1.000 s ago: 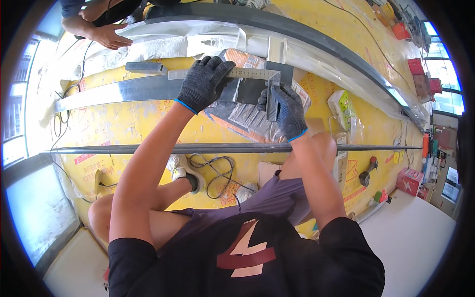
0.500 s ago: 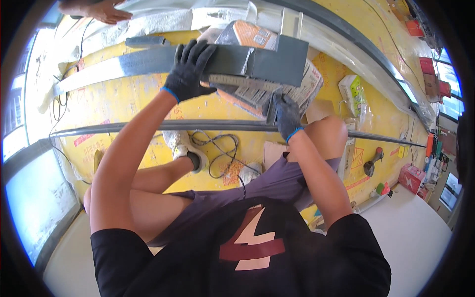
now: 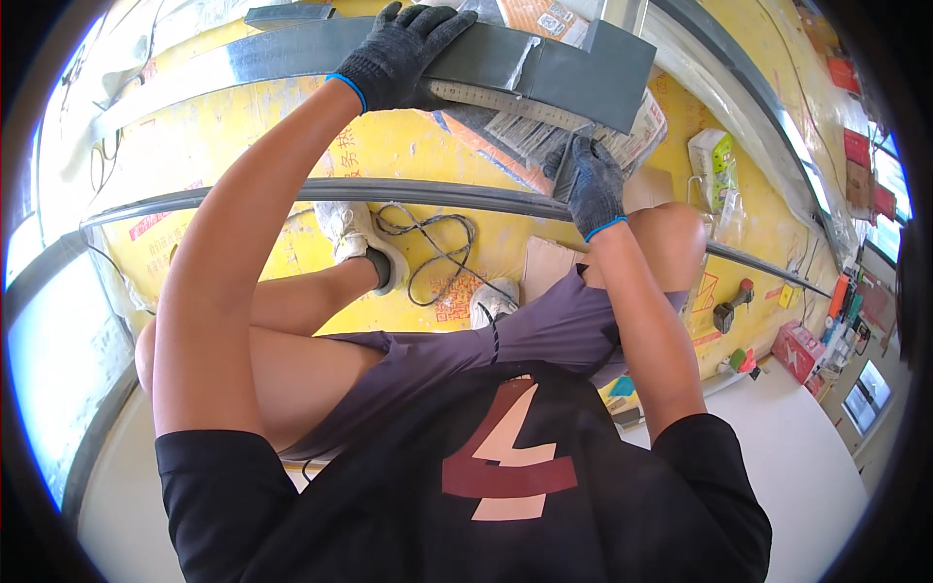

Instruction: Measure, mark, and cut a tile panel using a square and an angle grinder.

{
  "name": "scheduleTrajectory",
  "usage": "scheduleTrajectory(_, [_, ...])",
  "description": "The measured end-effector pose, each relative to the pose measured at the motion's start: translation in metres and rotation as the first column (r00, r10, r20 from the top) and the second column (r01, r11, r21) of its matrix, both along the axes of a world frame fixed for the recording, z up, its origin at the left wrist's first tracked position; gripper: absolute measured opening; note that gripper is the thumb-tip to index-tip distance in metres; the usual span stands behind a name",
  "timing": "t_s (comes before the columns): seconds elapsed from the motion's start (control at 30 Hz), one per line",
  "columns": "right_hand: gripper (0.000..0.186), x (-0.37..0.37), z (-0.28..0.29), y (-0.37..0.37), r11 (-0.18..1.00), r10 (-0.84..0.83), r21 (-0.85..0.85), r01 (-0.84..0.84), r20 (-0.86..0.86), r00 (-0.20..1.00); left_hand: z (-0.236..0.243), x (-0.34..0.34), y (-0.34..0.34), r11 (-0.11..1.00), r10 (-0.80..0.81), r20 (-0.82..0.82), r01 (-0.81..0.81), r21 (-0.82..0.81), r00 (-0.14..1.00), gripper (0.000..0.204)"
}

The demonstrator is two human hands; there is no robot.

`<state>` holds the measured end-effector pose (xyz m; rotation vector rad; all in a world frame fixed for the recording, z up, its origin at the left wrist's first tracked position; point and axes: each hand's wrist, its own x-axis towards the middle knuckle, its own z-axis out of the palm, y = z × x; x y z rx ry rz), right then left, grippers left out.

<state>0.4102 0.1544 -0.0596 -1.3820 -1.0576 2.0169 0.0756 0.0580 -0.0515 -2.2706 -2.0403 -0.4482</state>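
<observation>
Metal square (image 3: 515, 104) sits along the near edge of the grey bar (image 3: 583, 78); I can't tell if the bar covers some of it. The right hand (image 3: 595, 185) is closed around its handle and hides much of it. The left hand (image 3: 394, 58) lies over the bar; I can't tell if its grip is tight. The square's marks are too tiny to read. The bag (image 3: 530, 144) has small print, and the yellow floor sheet (image 3: 243, 112) has red writing. One second ago, the square lay across the bar's top.
</observation>
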Motion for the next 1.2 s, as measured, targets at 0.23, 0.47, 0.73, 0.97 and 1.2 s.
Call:
scheduleTrajectory(0.23, [0.019, -0.004, 0.0, 0.001, 0.996, -0.062, -0.072, 0.062, -0.011, 0.998, 0.0, 0.002, -0.001, 1.0, 0.009, 0.017, -0.009, -0.017, 1.0, 0.122])
scheduleTrajectory(0.47, [0.032, 0.018, 0.007, 0.004, 0.995, 0.099, -0.012, -0.099, 0.081, 0.992, 0.009, 0.002, 0.004, 0.997, 0.022, 0.039, -0.019, -0.071, 0.999, 0.131])
scheduleTrajectory(0.73, [0.026, 0.065, 0.026, 0.015, 0.997, -0.003, -0.072, 0.014, 0.143, 0.99, 0.022, 0.007, 0.01, 0.966, 0.031, 0.009, -0.028, -0.259, 0.999, 0.147])
scheduleTrajectory(0.97, [0.026, 0.022, 0.013, 0.015, 0.999, -0.01, -0.04, 0.015, 0.124, 0.992, 0.025, 0.013, 0.013, 0.963, 0.014, -0.069, -0.032, -0.266, 0.997, 0.136])
scheduleTrajectory(1.2, [0.026, 0.014, 0.011, 0.015, 0.999, -0.021, -0.04, 0.028, 0.158, 0.987, 0.006, 0.005, 0.011, 0.983, 0.024, -0.032, -0.029, -0.179, 0.999, 0.131])
